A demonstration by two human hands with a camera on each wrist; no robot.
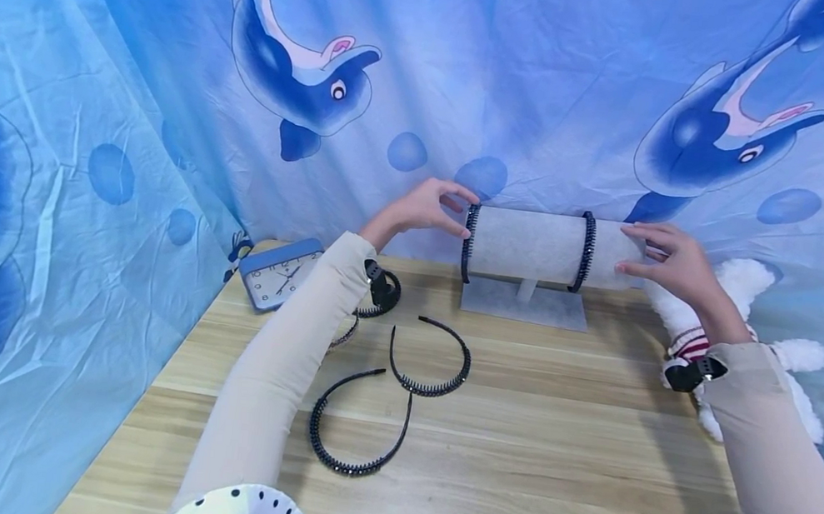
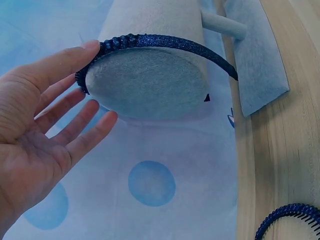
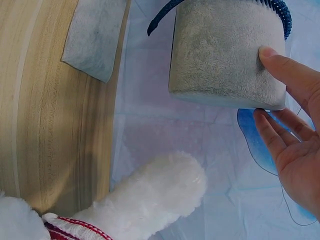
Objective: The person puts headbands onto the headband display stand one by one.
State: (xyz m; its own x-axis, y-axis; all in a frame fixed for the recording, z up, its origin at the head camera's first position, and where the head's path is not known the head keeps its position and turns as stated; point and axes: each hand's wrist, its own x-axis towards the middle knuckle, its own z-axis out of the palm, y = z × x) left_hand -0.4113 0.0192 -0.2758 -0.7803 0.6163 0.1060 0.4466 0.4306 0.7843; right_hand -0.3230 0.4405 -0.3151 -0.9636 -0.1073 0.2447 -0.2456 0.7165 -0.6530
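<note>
A grey, fabric-covered headband display stand (image 1: 529, 248) carries a horizontal roll on a post and flat base. Around the roll's left end sits a dark beaded headband (image 1: 468, 250); another black headband (image 1: 587, 252) circles it farther right. My left hand (image 1: 423, 206) pinches the left headband, its thumb on the band in the left wrist view (image 2: 35, 110), the other fingers loosely spread beside the roll's end. At the opposite end, my right hand (image 1: 678, 267) holds the roll between thumb and fingers; the right wrist view shows the thumb (image 3: 287, 67) on the fabric.
Two headbands, an upper one (image 1: 431, 391) and a lower one (image 1: 352, 468), lie on the wooden table (image 1: 548, 472). More headbands (image 1: 390, 303) are partly hidden by the left arm. A blue clock (image 1: 277, 276) stands left; a white plush toy (image 1: 797, 398) is right. Dolphin-print curtains surround the table.
</note>
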